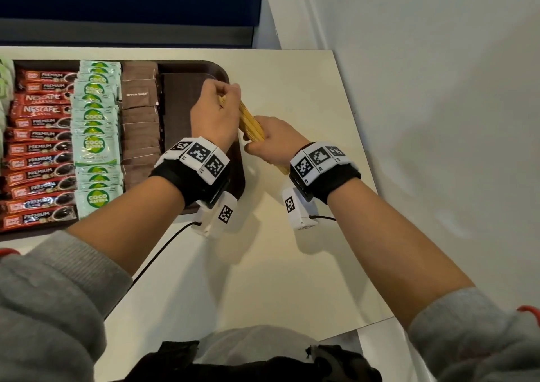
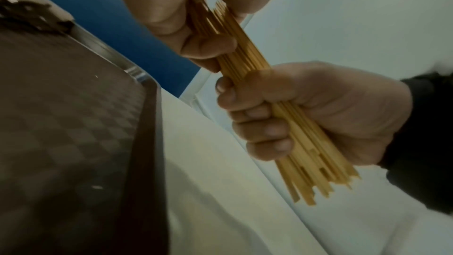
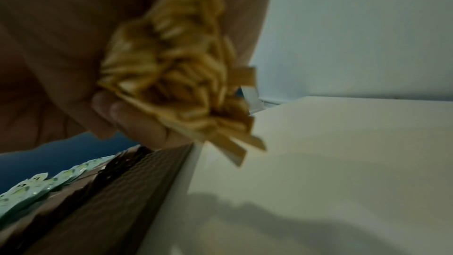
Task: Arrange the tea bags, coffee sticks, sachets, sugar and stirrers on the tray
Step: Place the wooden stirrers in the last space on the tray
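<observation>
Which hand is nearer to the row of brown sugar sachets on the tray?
Left. The left hand grips the stirrers' far end over the tray's bare right part, beside the brown sugar sachets. The right hand grips the bundle beyond the tray's edge, above the table.

Tan stirrers (image 1: pixel 250 123), red coffee sticks (image 1: pixel 41 147), mint-green sachets (image 1: pixel 95 145), brown sugar packets (image 1: pixel 139 109), a dark brown checker-textured tray (image 1: pixel 181 109), a cream tabletop (image 1: pixel 306 112).
</observation>
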